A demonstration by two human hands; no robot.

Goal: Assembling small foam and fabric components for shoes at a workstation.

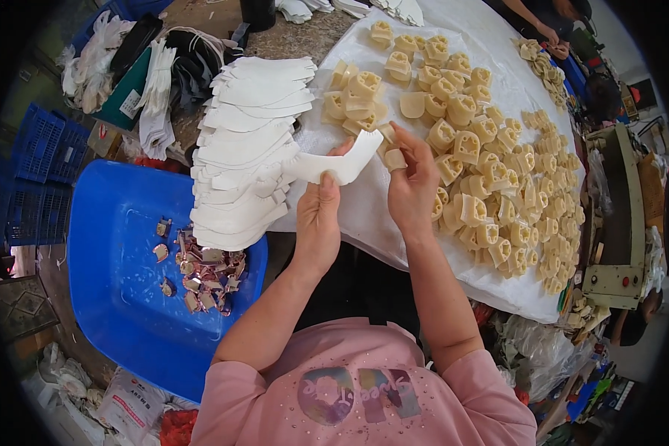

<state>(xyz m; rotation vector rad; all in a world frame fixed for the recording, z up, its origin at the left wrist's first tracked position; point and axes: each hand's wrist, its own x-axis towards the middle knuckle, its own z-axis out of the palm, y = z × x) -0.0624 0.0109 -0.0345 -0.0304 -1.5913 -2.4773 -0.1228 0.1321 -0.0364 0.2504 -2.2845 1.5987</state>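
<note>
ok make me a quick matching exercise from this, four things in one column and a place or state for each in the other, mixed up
1. left hand
2. blue tub
3. right hand
4. loose beige pieces

A. spread over a white sheet
B. pinching a beige piece
C. holding an angled white piece
D. contains small shiny parts

Pairs: 1-C, 2-D, 3-B, 4-A

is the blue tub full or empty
Neither: a small heap of shiny pieces lies in the blue tub, leaving much bottom bare.
</note>
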